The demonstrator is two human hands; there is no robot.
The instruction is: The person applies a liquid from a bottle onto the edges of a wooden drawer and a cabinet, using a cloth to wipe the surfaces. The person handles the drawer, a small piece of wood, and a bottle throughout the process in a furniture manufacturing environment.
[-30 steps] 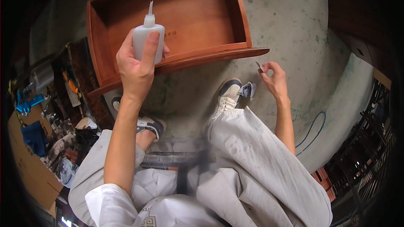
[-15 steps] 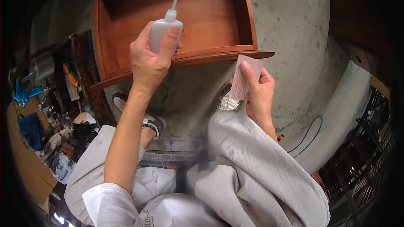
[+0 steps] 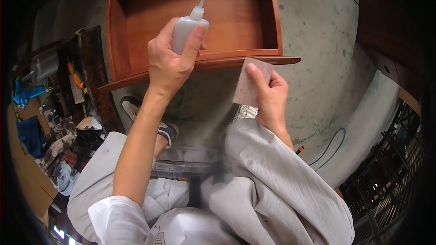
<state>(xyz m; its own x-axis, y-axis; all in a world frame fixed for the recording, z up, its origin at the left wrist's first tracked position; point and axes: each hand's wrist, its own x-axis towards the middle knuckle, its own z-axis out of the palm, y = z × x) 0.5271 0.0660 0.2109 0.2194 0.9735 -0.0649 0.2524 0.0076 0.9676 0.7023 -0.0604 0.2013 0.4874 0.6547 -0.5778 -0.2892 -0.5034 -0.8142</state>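
My left hand [image 3: 175,56] is wrapped round a white squeeze bottle [image 3: 190,29], its thin nozzle pointing up and slightly right. Between thumb and fingers, my right hand [image 3: 272,93] grips a flat, pinkish-brown sanding pad [image 3: 250,81], tilted, with its broad face showing. Whether it is sandpaper alone or wrapped on a block I cannot tell. Beyond both hands lies a reddish-brown wooden drawer [image 3: 195,31], its open inside facing up and its curved front panel [image 3: 145,76] toward me. The pad's top edge overlaps the right part of that panel in view, apart from the bottle.
Left of me, a dark worn wooden piece [image 3: 94,63] stands beside a blue tool [image 3: 28,95], cloths and cardboard [image 3: 27,165]. A dark wooden cabinet [image 3: 386,36] is at the far right. A blue hose or cord [image 3: 334,147] lies on the concrete floor [image 3: 318,86].
My left hand has shifted right with the bottle. My right hand has moved left with the pad, turning it so more of its face shows. The two are closer together.
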